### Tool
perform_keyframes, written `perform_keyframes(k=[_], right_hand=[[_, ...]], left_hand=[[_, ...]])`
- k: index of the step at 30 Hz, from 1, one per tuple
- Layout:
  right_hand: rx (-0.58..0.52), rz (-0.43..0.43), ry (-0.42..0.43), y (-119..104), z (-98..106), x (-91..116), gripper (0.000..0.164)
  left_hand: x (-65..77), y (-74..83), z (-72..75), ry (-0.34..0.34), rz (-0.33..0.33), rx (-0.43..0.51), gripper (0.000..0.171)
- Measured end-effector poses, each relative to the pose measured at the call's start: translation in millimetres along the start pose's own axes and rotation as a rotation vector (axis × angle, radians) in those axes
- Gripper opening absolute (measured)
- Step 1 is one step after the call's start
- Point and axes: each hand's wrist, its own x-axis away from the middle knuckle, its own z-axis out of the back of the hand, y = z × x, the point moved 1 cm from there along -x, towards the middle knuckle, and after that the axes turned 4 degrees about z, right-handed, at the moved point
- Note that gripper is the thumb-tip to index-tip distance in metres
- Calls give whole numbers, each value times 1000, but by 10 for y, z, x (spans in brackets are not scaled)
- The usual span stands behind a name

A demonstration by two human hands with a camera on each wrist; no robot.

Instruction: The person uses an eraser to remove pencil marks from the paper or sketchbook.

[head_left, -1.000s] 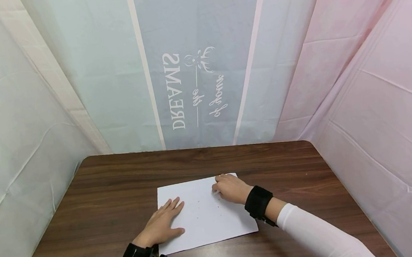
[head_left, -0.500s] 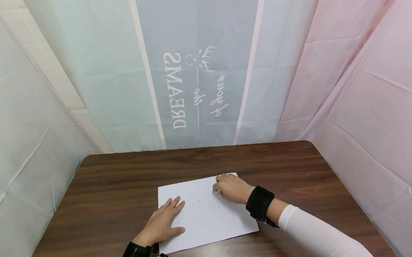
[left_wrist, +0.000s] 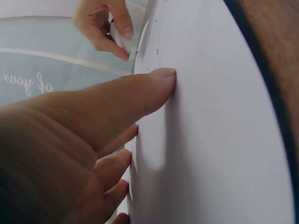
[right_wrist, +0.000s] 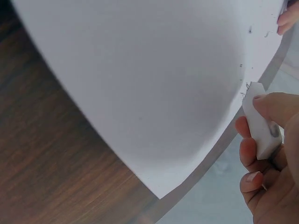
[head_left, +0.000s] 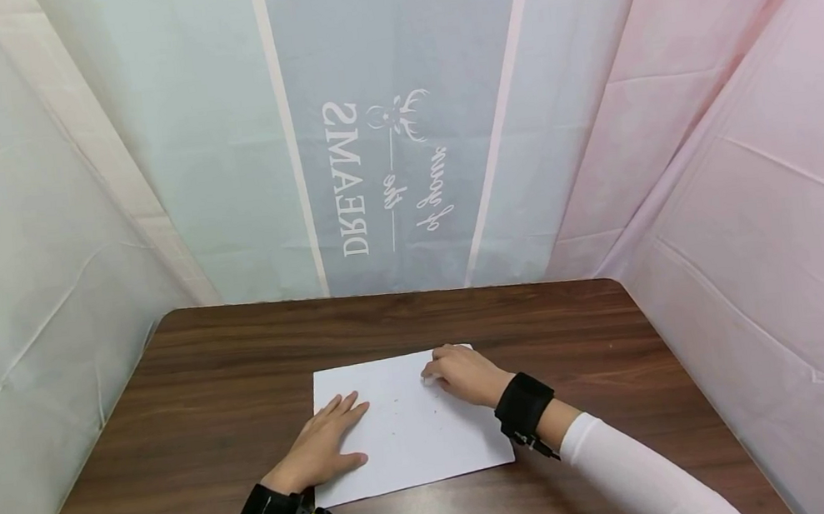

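Note:
A white sheet of paper (head_left: 417, 449) lies on the brown wooden table. My left hand (head_left: 321, 449) rests on its left part with fingers spread and thumb apart. Near the sheet's far right corner, my right hand (head_left: 467, 375) pinches a small white eraser (right_wrist: 261, 123) between thumb and curled fingers. One end of the eraser meets the paper, as the right wrist view shows; its side bears a grey smudge. Dark crumbs (right_wrist: 250, 29) are scattered over the sheet between the two hands. The head view mostly hides the eraser behind the fingers.
The wooden table (head_left: 240, 342) extends around the paper on all sides. Behind it hangs a pale blue-grey curtain (head_left: 391, 58) with printed lettering. Light cloth also hangs along the left and right sides. Both wrists wear black bands (head_left: 524, 406) with cameras.
My right wrist has shifted slightly to the right, while the fingertips with the eraser stay near the same spot on the paper. The left hand keeps its place.

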Motion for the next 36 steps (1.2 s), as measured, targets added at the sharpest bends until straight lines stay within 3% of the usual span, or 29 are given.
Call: perform_keyframes(k=[16,36], right_hand=[[-28,-7,76,-37,-15,26,25],[-2,0,88,-56,-29,39,25]], left_hand=[[3,-12,34,-11,-15,24,73],[96,0,18,-30,-40,38,73]])
